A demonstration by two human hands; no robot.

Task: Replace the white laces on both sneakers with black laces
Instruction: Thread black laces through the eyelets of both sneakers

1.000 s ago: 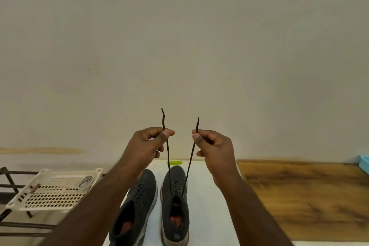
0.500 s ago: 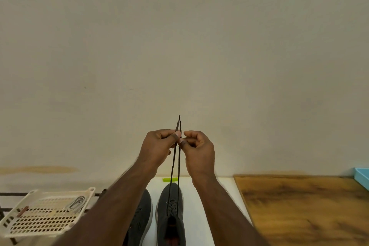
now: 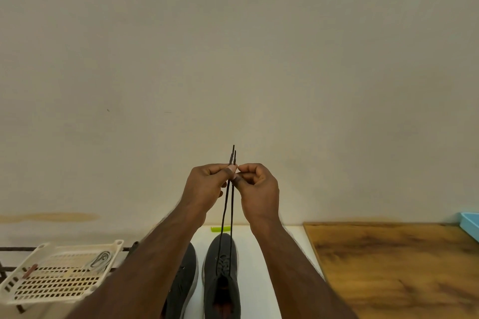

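Note:
Two dark grey sneakers stand side by side on a white surface. The right sneaker (image 3: 221, 274) carries a black lace (image 3: 228, 210) threaded through its eyelets; both lace ends run straight up to my hands. My left hand (image 3: 207, 186) pinches one end and my right hand (image 3: 255, 186) pinches the other, held together so the two tips stick up side by side above my fingers. The left sneaker (image 3: 185, 280) is partly hidden behind my left forearm.
A cream perforated basket (image 3: 51, 290) at the lower left holds a coiled whitish lace (image 3: 99, 259). A small green object (image 3: 220, 228) lies beyond the shoes by the wall. A wooden board (image 3: 394, 264) lies to the right, with a blue tray (image 3: 470, 224) at its far edge.
My hands have come together from being apart, bringing the two lace ends side by side. The view has tilted upward, so the shoes sit lower in the frame.

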